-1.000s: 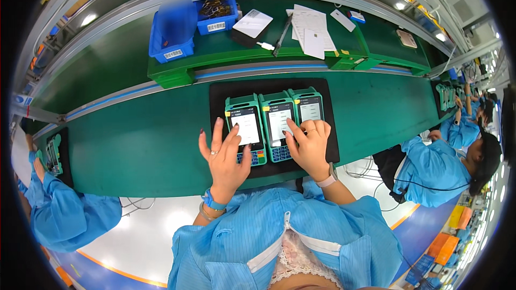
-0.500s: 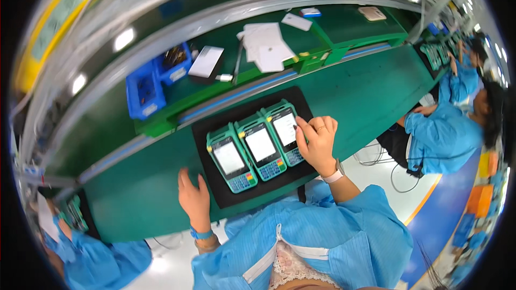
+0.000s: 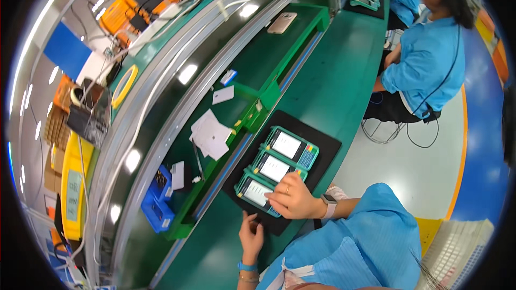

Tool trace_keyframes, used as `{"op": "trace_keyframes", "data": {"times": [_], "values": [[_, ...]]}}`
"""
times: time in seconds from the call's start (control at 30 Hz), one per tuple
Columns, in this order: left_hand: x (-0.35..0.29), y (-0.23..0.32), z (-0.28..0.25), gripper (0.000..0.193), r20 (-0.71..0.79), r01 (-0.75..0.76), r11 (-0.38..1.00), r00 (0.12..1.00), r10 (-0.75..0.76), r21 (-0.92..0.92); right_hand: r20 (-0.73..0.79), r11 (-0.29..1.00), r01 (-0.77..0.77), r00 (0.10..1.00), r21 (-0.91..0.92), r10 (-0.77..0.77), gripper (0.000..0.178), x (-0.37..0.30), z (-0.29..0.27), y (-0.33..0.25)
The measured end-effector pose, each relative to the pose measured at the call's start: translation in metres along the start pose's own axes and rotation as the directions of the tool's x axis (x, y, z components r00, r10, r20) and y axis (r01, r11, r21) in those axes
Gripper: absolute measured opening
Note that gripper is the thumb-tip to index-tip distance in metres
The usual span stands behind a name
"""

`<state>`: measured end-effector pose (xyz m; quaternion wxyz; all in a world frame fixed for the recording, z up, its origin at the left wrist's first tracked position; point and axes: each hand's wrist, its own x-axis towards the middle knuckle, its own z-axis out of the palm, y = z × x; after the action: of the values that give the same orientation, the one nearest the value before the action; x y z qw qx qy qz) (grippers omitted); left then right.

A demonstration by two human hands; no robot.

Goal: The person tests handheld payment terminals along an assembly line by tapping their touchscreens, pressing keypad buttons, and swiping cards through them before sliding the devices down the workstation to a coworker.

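Where green bench [image 3: 344,75] curves, terminals [image 3: 277,167] crowd black mat [image 3: 322,145].

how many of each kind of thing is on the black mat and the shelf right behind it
Handheld terminals on the black mat: 3
White paper sheets on the shelf: 1 loose stack, sheets too overlapped to count
White cards: 2
Blue bins: 2
Total: 8, with the stack as 1

Three teal handheld terminals [image 3: 274,169] lie face up, side by side in a row on a black mat [image 3: 322,145], screens lit white. Each has a blue keypad at one end; the nearest one's keypad seems partly covered by fingers.
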<state>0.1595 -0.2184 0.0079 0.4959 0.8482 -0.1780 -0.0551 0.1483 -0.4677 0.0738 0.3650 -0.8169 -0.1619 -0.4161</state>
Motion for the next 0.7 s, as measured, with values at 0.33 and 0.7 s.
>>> {"op": "trace_keyframes", "data": {"times": [0.33, 0.7], "values": [[0.188, 0.055, 0.148, 0.052, 0.630, 0.180, 0.838, 0.742, 0.228, -0.515, -0.020, 0.998, -0.021, 1.000, 0.055, 0.022, 0.016, -0.008, -0.014, -0.027], [0.149, -0.016, 0.097, 0.032, 0.480, -0.119, 0.838, 0.773, 0.415, -0.533, 0.422, 0.983, 0.038, 0.900, 0.178, -0.111, 0.020, -0.035, 0.083, -0.024]]}}
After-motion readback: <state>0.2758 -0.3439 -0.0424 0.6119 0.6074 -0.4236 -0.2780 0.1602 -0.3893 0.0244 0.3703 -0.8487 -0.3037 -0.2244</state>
